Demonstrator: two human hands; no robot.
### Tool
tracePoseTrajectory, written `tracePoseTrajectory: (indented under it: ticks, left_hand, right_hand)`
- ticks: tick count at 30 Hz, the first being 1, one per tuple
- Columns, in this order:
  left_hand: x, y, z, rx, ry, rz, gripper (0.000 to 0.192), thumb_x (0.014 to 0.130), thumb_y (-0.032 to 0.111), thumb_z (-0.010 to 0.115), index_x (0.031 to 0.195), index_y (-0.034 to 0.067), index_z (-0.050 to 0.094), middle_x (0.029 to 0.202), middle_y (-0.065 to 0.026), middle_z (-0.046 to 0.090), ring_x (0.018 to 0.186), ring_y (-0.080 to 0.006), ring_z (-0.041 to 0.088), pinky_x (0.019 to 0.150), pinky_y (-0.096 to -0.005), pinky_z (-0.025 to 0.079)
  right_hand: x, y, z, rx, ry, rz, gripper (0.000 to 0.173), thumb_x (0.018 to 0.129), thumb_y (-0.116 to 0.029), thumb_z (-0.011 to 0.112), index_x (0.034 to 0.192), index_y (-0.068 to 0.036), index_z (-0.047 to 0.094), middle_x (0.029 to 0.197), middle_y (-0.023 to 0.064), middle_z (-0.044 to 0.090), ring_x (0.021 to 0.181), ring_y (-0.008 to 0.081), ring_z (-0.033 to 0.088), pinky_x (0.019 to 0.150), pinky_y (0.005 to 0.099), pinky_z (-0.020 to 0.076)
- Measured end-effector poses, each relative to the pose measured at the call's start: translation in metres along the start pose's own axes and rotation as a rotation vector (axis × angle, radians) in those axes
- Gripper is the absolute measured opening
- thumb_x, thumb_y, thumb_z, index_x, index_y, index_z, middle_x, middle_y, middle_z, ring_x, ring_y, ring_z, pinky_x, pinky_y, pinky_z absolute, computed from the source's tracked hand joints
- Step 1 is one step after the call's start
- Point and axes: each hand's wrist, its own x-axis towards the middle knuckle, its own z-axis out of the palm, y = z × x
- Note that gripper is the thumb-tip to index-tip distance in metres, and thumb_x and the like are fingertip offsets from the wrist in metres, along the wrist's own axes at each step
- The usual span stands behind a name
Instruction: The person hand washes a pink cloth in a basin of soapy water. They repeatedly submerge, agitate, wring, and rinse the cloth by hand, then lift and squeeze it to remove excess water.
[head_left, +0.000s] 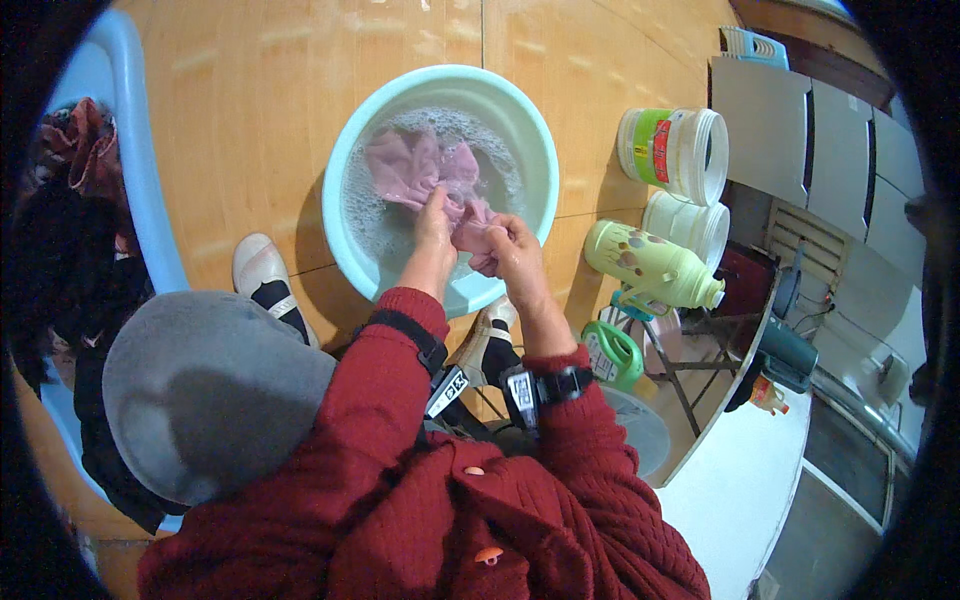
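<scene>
A pale green plastic basin stands on the floor with sudsy water in it. A wet pink cloth lies partly in the suds, its near end lifted between my hands. My left hand grips the cloth near the basin's middle. My right hand is closed round a bunched end of it, above the basin's near right rim. The fingertips of my left hand are partly hidden by the folds.
At the left a blue tub holds dark and reddish clothes. On the right are a large white bucket on its side, another white bucket, a light green thermos flask, a green jug and a white table.
</scene>
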Motion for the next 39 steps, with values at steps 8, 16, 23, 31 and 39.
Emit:
tracePoseTrajectory:
  ticks: [8,16,23,31,39]
  left_hand:
    - [-0.036,0.004,0.035,-0.013,-0.125,-0.004,0.017,0.079,0.025,0.055,0.077,0.007,0.056,0.072,-0.0039,0.056,0.063,-0.0179,0.056,0.057,-0.0297,0.047]
    - [-0.041,0.011,0.045,0.004,-0.102,0.050,0.021,0.084,0.030,0.050,0.084,0.010,0.055,0.078,-0.0059,0.057,0.071,-0.0177,0.056,0.060,-0.0321,0.046]
    - [-0.036,0.000,0.034,0.214,-0.058,0.017,0.027,0.082,0.023,0.056,0.101,0.005,0.053,0.084,-0.0086,0.056,0.074,-0.0216,0.057,0.068,-0.0343,0.048]
    - [-0.022,0.000,0.006,0.386,0.225,0.202,0.055,0.079,0.038,0.059,0.123,0.009,0.045,0.114,-0.0099,0.053,0.099,-0.0216,0.051,0.083,-0.0394,0.037]
    - [-0.012,-0.008,-0.011,0.362,0.286,0.248,0.050,0.077,0.029,0.062,0.116,0.000,0.051,0.109,-0.0094,0.055,0.096,-0.0198,0.051,0.083,-0.0313,0.039]
  right_hand:
    - [0.028,-0.007,0.032,-0.740,0.327,-0.564,0.024,0.077,-0.020,0.059,0.086,0.002,0.059,0.095,0.0253,0.054,0.085,0.0399,0.053,0.078,0.0436,0.0433]
    - [0.018,-0.018,0.019,-0.587,0.216,-0.429,0.024,0.079,-0.020,0.055,0.077,0.004,0.056,0.078,0.0231,0.055,0.077,0.0353,0.056,0.069,0.0396,0.0443]
    - [-0.008,-0.002,0.020,-0.837,0.370,-0.797,0.018,0.082,-0.017,0.054,0.086,0.000,0.056,0.076,0.0167,0.058,0.070,0.0324,0.058,0.068,0.0364,0.0466]
    - [0.077,0.047,-0.034,-0.334,0.216,0.039,0.026,0.083,-0.021,0.052,0.094,0.002,0.055,0.065,0.0177,0.058,0.068,0.0371,0.057,0.066,0.0414,0.0470]
    - [0.084,0.128,0.003,-1.097,0.068,-0.458,0.040,0.072,-0.020,0.061,0.109,-0.007,0.053,0.073,0.0252,0.059,0.072,0.0450,0.057,0.067,0.0465,0.0463]
